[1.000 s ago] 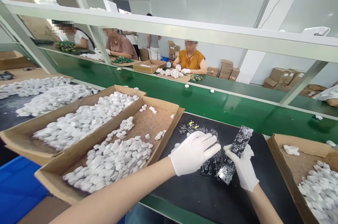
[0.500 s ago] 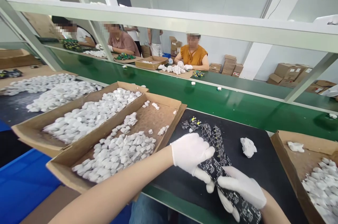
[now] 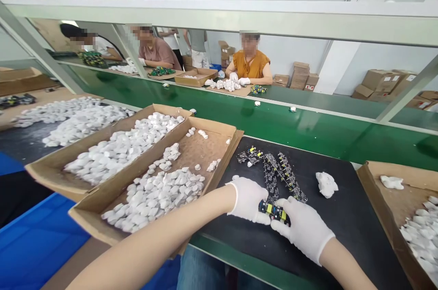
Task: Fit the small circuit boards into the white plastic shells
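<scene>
My left hand, in a white glove, closes on one end of a short circuit board strip. The other end is pinched by my right hand, gloved the same way. Yellow and dark components face up on this strip, and the fingers cover its ends. Just beyond the hands, more circuit board strips lie on the black mat. A small white piece rests beside them. To the right sits a crumpled white lump.
Cardboard trays of small white pieces stand at my left, and another tray is at the right. A green conveyor runs behind the mat, carrying small items. Co-workers sit across it. A pale shelf beam spans overhead.
The long strip seen earlier in my hands no longer shows. Both hands are now together around a shorter strip, its yellow components facing up. The view has shifted slightly.
</scene>
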